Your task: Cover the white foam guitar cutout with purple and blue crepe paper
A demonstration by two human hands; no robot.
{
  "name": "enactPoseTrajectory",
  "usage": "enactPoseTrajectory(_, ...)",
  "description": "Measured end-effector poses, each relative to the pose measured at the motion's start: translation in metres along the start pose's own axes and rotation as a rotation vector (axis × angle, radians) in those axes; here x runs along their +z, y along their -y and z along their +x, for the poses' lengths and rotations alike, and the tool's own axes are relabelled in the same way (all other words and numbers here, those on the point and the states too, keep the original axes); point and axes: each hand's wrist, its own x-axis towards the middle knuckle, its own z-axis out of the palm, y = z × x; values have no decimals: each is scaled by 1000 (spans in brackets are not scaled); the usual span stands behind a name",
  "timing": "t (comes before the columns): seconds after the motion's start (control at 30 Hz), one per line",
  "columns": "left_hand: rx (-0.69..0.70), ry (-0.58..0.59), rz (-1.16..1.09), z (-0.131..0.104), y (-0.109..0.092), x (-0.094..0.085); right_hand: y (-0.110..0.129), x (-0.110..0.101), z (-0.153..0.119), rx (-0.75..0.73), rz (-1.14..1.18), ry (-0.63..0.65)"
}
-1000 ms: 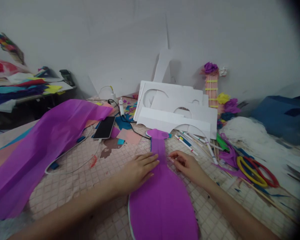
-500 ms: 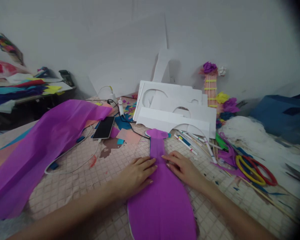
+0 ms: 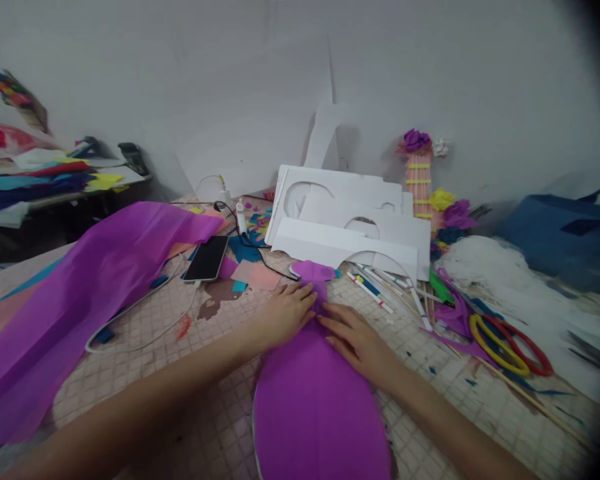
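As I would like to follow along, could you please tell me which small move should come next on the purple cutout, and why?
Perhaps slide the right hand lightly down the purple cutout, smoothing it: this hand and the left hand rest at its narrow neck, while a faint lengthwise line seems to run through the wide part below.

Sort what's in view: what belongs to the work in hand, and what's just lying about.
In hand:
- purple cutout, under left hand and right hand
- perhaps purple sheet, matching in colour

Lying about, apparently:
- phone
- blue bag
- peach paper scrap
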Motion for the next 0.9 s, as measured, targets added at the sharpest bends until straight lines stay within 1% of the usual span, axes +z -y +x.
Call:
enactPoseTrajectory(0.2, -32, 11, 24, -7, -1, 10, -3, 4, -2, -10, -16, 53)
enactPoseTrajectory(0.3, -51, 0, -43, -9, -1, 13, -2, 3, -2, 1, -11, 63)
enactPoseTrajectory(0.37, -84, -30, -192, -9, -1, 14, -1, 2, -2, 12, -3, 62)
enactPoseTrajectory(0.5, -267, -167, -626, -7, 1, 15, -4, 3, -1, 70, 11, 14)
enactPoseTrajectory(0.57, -352, -203, -730, -5, 5, 16, -6, 5, 0, 114, 15, -25)
enactPoseTrajectory(0.73, -512, -212, -998, 0, 16, 19, -4, 8, 2, 186, 85, -59)
enactPoseTrajectory(0.83, -586, -257, -1178, 1, 17, 18, 3, 5, 4, 205, 169, -73)
enactPoseTrajectory(0.9, -608, -285, -1287, 1, 18, 13, 4, 1, 8, 216, 240, -83)
